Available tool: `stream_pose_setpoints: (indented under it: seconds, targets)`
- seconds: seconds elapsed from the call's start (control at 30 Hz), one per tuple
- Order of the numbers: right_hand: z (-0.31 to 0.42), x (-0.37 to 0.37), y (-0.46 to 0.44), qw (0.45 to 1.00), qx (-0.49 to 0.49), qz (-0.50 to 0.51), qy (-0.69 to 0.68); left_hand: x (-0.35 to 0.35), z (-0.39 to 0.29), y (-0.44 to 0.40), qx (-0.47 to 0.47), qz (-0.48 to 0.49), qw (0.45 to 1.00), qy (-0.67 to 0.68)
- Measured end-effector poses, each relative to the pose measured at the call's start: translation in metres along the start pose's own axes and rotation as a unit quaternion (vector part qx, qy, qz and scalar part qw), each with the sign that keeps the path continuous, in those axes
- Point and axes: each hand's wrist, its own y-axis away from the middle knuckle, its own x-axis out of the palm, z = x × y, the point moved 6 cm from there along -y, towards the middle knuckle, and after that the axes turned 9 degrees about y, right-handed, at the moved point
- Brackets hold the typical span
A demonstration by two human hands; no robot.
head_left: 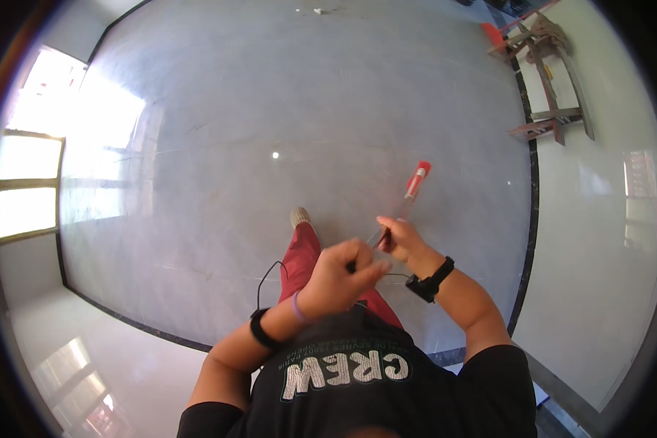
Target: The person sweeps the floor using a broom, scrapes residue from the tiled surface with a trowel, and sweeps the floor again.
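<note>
My right hand (401, 239) is closed around the thin dark handle of a tool. Beyond the fingers a tool with a red end and a white label (416, 181) extends forward over the grey floor; its exact kind is unclear. In front of my torso, my left hand (343, 271) is curled into a grip at the near end of the same thin handle, slightly blurred. Its fingers hide most of what lies inside them. A thin cable (270, 269) loops beside my left forearm, and black bands sit on both wrists.
Grey, shiny floor (219, 182) stretches ahead, bordered by dark skirting. A wooden frame (551, 80) with cloth on top stands by the right wall, a red flat piece (493, 35) beside it. Bright windows (25, 182) are at left. Small white bits (318, 11) lie far ahead.
</note>
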Motion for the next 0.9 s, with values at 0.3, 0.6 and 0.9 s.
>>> stream_pose_setpoints:
  seconds: [0.3, 0.6, 0.9]
  targets:
    - [0.004, -0.067, -0.114, 0.992, 0.087, -0.069, 0.052, -0.038, 0.087, -0.104, -0.181, -0.057, 0.977, 0.099]
    - [0.026, 0.213, -0.163, 0.996, 0.061, 0.061, 0.002, -0.175, -0.03, -0.057, -0.122, -0.229, 0.96, -0.102]
    - [0.112, 0.252, -0.116, 0.982, 0.018, 0.185, 0.036, -0.153, -0.122, -0.082, 0.106, -0.04, 0.977, -0.18]
